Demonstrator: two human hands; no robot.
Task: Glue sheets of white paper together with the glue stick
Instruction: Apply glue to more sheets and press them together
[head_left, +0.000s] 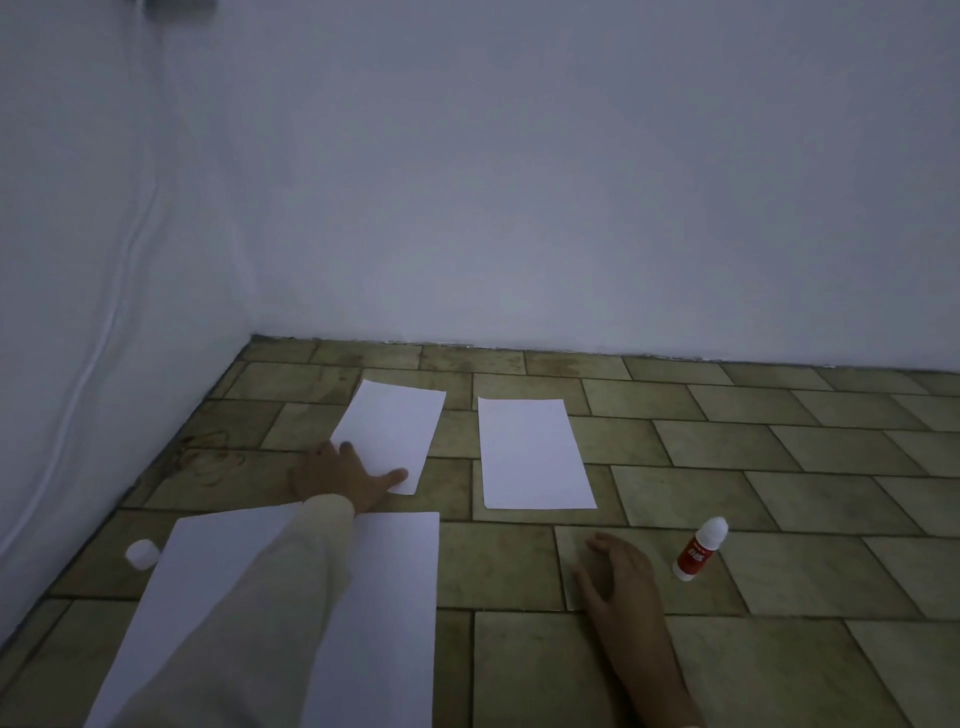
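Observation:
Three white sheets lie on the tiled floor. My left hand (345, 475) rests flat, fingers spread, on the near left corner of the far left sheet (395, 428). A second small sheet (532, 454) lies to its right. A large sheet (384, 597) lies close to me, partly under my left sleeve. My right hand (615, 571) rests on the bare floor with fingers loosely apart, holding nothing. The glue bottle (698, 551), white with a red label, lies tilted just right of that hand. Its white cap (141, 553) sits left of the large sheet.
A white wall (519, 208) runs along the back and another on the left, meeting in a corner. A white cable (111, 312) hangs down the left wall. Olive floor tiles (779, 467) stretch to the right.

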